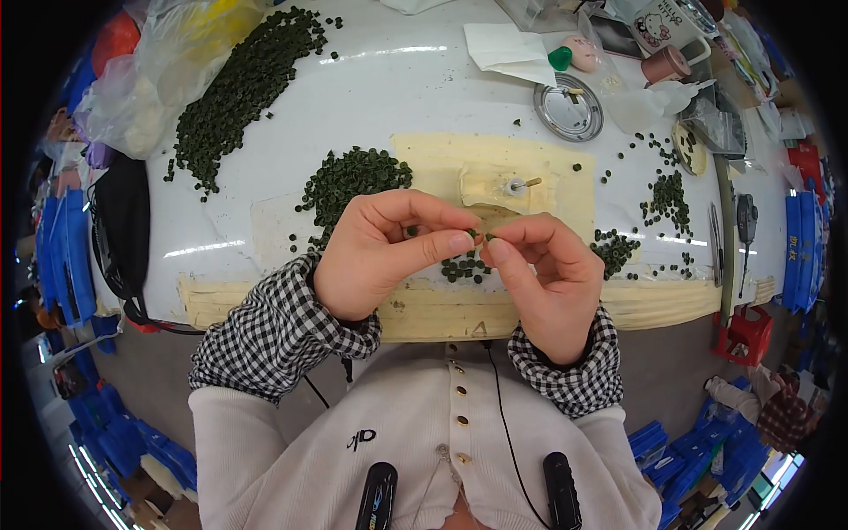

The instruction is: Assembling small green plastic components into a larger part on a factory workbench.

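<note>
My left hand pinches a small dark green piece between thumb and forefinger, over the front of the table. Close beside it, my right hand pinches another small green piece; the fingertips of both hands nearly meet. Another green bit shows within the curl of my left fingers. Just beyond the hands stands a small tape-covered block with a metal pin sticking out of it. A few loose green pieces lie beneath my fingertips. Behind my left hand is a heap of the same pieces.
A larger green heap spreads at the far left beside plastic bags. Scattered pieces lie to the right, near tweezers. A round metal dish, white paper and a mug are at the far right.
</note>
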Demonstrator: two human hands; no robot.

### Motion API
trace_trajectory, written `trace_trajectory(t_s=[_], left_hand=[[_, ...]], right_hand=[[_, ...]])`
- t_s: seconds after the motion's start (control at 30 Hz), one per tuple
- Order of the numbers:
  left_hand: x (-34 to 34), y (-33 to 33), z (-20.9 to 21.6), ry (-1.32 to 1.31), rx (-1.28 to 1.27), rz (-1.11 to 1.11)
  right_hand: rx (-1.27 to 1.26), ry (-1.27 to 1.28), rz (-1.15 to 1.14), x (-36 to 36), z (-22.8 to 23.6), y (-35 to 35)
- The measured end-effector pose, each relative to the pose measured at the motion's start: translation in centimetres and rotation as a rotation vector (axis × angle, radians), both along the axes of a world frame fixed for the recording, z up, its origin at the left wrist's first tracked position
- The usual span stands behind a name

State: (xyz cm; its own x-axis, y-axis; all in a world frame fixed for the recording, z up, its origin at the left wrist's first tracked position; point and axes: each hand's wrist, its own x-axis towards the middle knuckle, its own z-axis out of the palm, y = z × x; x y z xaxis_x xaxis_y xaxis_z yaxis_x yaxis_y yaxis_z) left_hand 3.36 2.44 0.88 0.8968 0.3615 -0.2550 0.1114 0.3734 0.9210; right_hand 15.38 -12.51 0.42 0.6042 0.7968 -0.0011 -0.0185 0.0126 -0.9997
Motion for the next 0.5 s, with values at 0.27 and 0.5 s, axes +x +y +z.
trace_trajectory(t_s=[0.27,0.5], left_hand=[[-0.20,-0.17,0.42,0.032,0.061,0.003],[-0.24,-0.13,0.40,0.042,0.063,-0.001]], right_hand=[[0.062,-0.156,-0.024,-0.24,-0.46,0.37],[0.042,-0.132,-0.033,-0.40,-0.19,0.54]])
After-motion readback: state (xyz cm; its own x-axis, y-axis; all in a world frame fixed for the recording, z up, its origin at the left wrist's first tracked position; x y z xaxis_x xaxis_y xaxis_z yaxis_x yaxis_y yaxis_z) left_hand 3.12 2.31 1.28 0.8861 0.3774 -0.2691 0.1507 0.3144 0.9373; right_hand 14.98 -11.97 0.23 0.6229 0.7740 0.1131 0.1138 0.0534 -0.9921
